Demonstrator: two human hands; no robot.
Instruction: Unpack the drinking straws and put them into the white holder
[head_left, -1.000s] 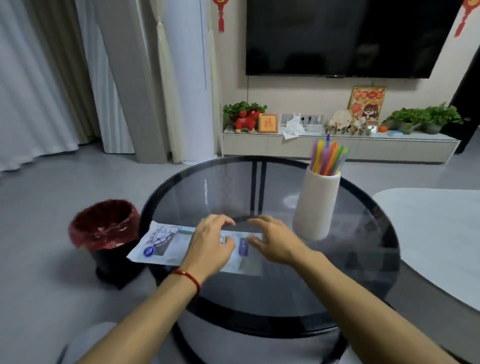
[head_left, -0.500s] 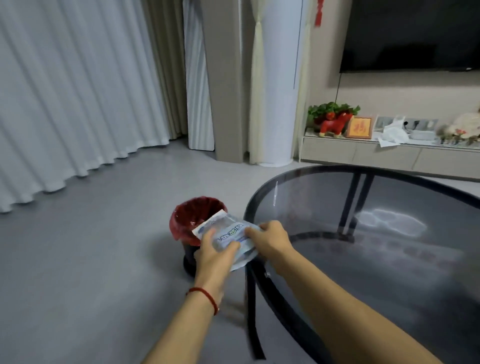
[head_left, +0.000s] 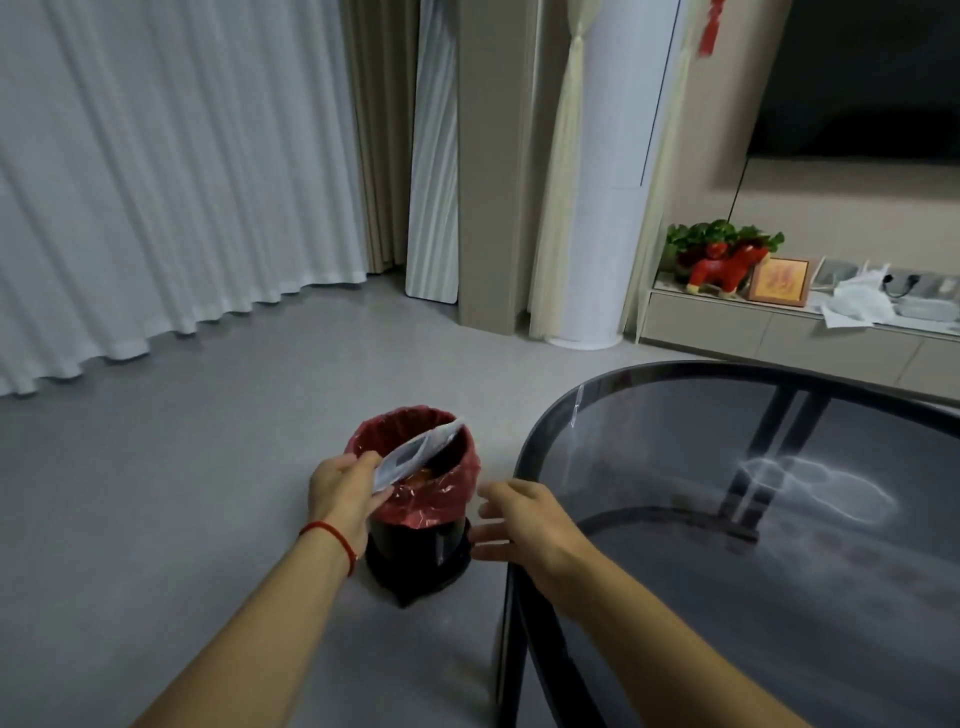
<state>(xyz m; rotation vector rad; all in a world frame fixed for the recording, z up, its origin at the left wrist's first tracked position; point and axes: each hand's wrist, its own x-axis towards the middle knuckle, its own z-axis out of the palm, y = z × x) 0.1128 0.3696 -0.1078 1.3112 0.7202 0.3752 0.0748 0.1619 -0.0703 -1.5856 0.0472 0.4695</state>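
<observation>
My left hand (head_left: 345, 486) pinches the flat straw wrapper (head_left: 415, 453) over the red-lined bin (head_left: 415, 499), its far end already dipping past the rim; my right hand (head_left: 522, 519) hangs loose and spread by the glass table (head_left: 727, 571), gripping nothing; straws and white holder are out of view, so I judge only the discarding is left.

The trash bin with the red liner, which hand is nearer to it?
Left. The left hand holds the wrapper at the trash bin rim; the right hand hangs open beside it, apart.
</observation>
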